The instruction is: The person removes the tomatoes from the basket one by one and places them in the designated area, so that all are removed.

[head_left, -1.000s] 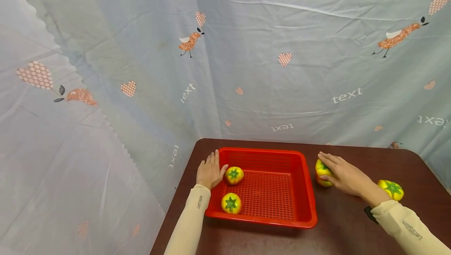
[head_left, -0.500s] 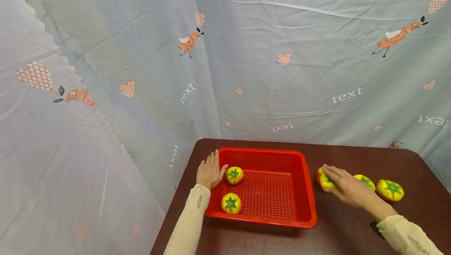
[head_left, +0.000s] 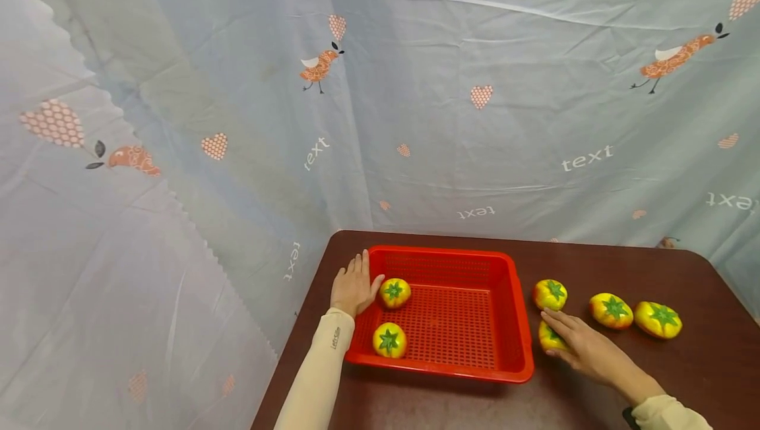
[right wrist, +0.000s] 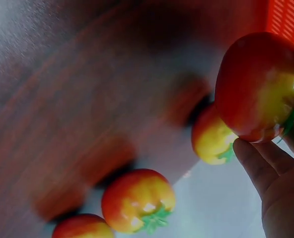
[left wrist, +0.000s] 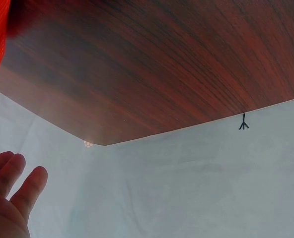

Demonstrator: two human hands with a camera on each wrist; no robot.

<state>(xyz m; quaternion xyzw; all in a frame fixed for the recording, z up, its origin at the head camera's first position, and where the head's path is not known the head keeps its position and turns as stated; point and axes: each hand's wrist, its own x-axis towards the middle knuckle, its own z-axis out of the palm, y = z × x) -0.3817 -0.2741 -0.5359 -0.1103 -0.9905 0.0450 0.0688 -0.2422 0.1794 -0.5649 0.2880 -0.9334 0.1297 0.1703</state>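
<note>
Gripping 1 tomato (right wrist: 256, 89) of 6

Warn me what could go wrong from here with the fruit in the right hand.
The right hand holds one fruit close beside a loose fruit, so a careless move might nudge that one and set it rolling. The raised right wall of the red basket is also near, so a low pass that way could bump it. The held fruit looks smooth and rounded, so a light grip may slip.
</note>
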